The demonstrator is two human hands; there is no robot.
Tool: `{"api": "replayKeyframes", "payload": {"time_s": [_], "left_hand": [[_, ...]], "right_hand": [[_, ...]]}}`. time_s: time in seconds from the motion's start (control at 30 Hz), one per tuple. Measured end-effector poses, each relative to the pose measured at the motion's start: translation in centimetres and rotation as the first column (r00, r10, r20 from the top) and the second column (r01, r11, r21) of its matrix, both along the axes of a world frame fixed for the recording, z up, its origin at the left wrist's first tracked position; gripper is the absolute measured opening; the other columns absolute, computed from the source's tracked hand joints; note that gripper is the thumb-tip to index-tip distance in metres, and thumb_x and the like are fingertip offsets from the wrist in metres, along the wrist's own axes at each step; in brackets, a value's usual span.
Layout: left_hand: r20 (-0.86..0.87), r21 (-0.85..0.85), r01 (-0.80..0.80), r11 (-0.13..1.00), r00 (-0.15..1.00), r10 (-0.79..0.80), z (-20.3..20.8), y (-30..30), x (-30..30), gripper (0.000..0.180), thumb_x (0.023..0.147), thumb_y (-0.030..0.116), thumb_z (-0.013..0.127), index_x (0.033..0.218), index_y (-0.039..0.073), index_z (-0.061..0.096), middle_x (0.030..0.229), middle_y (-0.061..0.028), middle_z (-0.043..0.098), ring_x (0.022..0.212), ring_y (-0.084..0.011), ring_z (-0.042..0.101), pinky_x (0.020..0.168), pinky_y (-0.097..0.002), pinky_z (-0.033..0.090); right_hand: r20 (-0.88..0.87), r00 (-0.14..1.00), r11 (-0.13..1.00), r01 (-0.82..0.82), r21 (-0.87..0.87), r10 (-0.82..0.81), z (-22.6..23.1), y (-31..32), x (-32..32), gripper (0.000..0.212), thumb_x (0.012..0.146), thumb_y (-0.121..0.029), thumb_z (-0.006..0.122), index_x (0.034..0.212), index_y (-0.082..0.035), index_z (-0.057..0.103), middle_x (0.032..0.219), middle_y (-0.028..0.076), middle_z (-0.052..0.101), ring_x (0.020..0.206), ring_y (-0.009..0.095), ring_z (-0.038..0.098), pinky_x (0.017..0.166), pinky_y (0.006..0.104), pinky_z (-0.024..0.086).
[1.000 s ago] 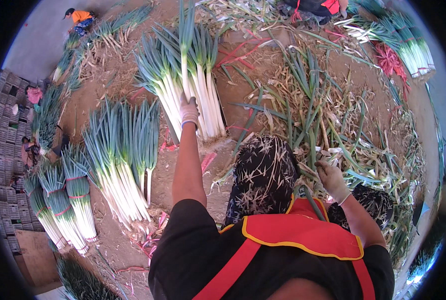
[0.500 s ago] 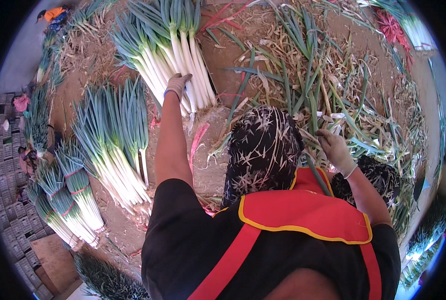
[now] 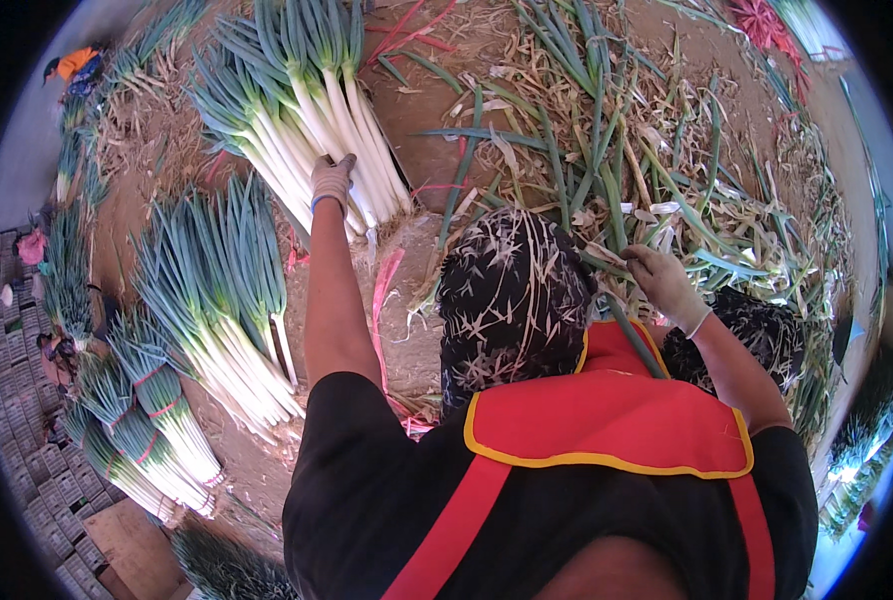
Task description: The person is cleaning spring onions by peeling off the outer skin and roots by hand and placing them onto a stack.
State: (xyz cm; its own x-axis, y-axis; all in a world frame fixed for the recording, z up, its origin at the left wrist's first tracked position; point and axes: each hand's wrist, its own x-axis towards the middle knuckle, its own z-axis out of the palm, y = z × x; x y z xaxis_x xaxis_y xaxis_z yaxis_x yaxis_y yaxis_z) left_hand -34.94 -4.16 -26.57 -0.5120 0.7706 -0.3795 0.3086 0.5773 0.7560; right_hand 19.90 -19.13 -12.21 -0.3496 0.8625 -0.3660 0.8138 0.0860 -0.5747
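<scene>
My left hand (image 3: 334, 182), in a pale work glove, lies on the white stalks of a large pile of long green onions (image 3: 317, 125). Its thumb stands apart from the fingers, which rest against the stalks and are partly hidden. By my right knee is my gloved right hand (image 3: 667, 288), its thumb and fingers pinched together. A pale, leaf-like strip passes by these fingertips; what they hold is not plain. One long green leaf (image 3: 634, 335) lies across the red apron (image 3: 607, 420) in my lap.
Another green onion pile (image 3: 232, 330) lies at the left, with several tied bundles (image 3: 172, 410) beyond it. Stripped leaves and dry peelings (image 3: 667, 150) cover the ground ahead and right. Red ribbon (image 3: 382, 300) lies by my left knee. A person in orange (image 3: 75, 65) is at the far left.
The whole view has shifted slightly, moving the piles a little to the left. My left hand stays on the onion pile, its thumb turned more upward. The right hand remains beside the knee.
</scene>
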Motion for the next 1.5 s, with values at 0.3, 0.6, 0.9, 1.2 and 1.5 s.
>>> {"api": "replayKeyframes", "payload": {"time_s": [0.3,0.6,0.9,1.2,1.5], "left_hand": [[-0.09,0.003,0.043,0.999,0.995,-0.043,0.8,-0.6,1.1,0.057,0.077,0.022,0.075,0.118,-0.008,0.05,0.081,-0.0155,0.064,0.059,-0.0222,0.059,0.056,-0.0355,0.05],[-0.629,-0.179,0.027,0.983,0.765,-0.136,5.1,-0.3,5.6,0.114,0.067,0.047,0.081,0.149,0.0,0.016,0.148,-0.0262,0.029,0.126,-0.0429,0.043,0.104,-0.0447,0.04],[-0.693,-0.096,0.066,0.993,0.712,-0.114,-0.1,0.5,6.4,0.085,0.084,0.029,0.067,0.148,0.002,0.018,0.148,-0.0234,0.03,0.134,-0.0381,0.035,0.109,-0.0452,0.033],[-0.695,-0.152,0.053,0.987,0.704,-0.145,0.1,-0.5,6.4,0.09,0.087,0.034,0.063,0.152,0.01,0.007,0.146,-0.0247,0.029,0.112,-0.0452,0.054,0.091,-0.0505,0.047],[-0.723,-0.044,0.118,0.992,0.682,-0.114,2.2,0.0,4.6,0.09,0.087,0.04,0.064,0.151,0.007,0.011,0.148,-0.0253,0.025,0.127,-0.0432,0.039,0.103,-0.0472,0.038]], "right_hand": [[0.025,0.999,0.997,0.024,-0.067,-0.023,-0.9,0.2,0.4,0.022,0.094,-0.017,0.05,0.107,-0.004,0.062,0.095,0.02,0.067,0.09,0.037,0.064,0.079,0.0422,0.051],[0.01,0.974,0.972,0.225,0.063,-0.226,-6.8,1.0,-0.3,0.041,0.088,-0.023,0.06,0.121,-0.001,0.053,0.118,0.022,0.057,0.105,0.041,0.057,0.091,0.0454,0.046],[0.062,0.826,0.82,0.542,0.184,-0.56,-16.6,9.3,6.5,0.041,0.086,-0.025,0.058,0.118,0.0,0.056,0.112,0.025,0.06,0.101,0.041,0.059,0.088,0.0482,0.047],[0.601,0.796,0.996,0.021,0.082,-0.066,-23.1,13.4,13.0,0.054,0.061,-0.052,0.079,0.094,-0.01,0.07,0.112,0.018,0.06,0.102,0.036,0.062,0.085,0.0428,0.051],[0.375,0.926,0.995,0.006,0.095,-0.042,-22.3,14.0,10.5,0.035,0.08,-0.031,0.063,0.1,-0.003,0.065,0.095,0.024,0.067,0.093,0.036,0.066,0.081,0.0431,0.052]]}}
